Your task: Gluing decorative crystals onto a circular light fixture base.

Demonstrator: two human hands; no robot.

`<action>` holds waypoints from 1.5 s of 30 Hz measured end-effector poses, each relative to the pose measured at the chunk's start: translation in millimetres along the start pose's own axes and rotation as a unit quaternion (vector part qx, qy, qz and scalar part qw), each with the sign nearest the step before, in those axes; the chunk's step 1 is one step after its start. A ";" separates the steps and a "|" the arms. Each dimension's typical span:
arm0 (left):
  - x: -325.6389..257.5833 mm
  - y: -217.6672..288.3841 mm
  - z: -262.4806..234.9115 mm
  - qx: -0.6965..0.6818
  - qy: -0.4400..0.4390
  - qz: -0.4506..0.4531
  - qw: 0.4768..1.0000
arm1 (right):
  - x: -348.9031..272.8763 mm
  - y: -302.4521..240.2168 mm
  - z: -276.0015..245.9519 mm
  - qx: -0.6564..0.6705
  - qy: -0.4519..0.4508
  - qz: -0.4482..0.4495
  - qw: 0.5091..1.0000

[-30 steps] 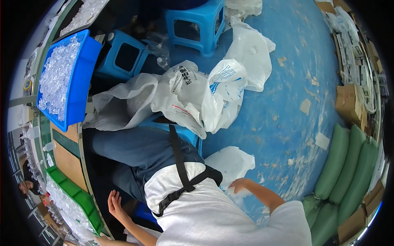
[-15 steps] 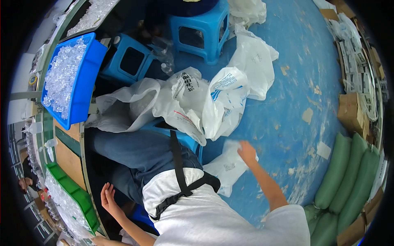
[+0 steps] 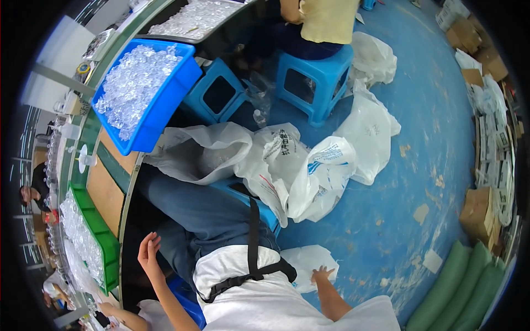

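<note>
Fingers spread: right hand (image 3: 321,275), at small white bag (image 3: 301,261) | bunched 0.5 s ago; bag seems released | left hand (image 3: 148,250): fingers slightly apart, holding nothing

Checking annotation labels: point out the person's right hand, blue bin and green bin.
Right hand (image 3: 322,275): head view, middle of the hand.
Blue bin (image 3: 170,106): head view, long outer wall.
Green bin (image 3: 104,237): head view, long side wall.

Right hand (image 3: 322,275): free floor (image 3: 381,237) rightward | ahead: white bags (image 3: 276,157) block | left: green bin (image 3: 112,262)
</note>
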State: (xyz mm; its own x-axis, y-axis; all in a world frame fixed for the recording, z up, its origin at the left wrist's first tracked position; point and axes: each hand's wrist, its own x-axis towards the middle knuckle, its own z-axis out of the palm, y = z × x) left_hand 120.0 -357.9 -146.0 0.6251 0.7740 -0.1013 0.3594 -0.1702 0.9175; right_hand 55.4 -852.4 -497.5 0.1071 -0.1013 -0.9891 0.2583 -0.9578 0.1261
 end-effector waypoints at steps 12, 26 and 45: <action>20.2 16.0 36.6 -0.045 -0.052 0.035 0.997 | 68.8 8.1 -45.3 0.132 -0.112 -0.167 0.971; 15.1 14.8 15.4 -0.098 0.016 0.033 0.995 | 87.3 57.4 -104.2 0.208 0.223 -0.220 0.927; 31.1 119.3 -177.4 0.172 0.164 0.121 0.964 | -573.6 -499.3 -637.7 -0.162 0.531 -0.679 0.480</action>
State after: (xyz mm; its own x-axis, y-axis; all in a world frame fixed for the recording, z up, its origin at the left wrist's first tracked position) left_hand 59.4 -245.9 28.5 0.4870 0.8276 0.2792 0.4737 -0.5189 0.7116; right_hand 477.3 -144.5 55.7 0.0130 0.9166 0.3997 0.8998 0.1636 -0.4044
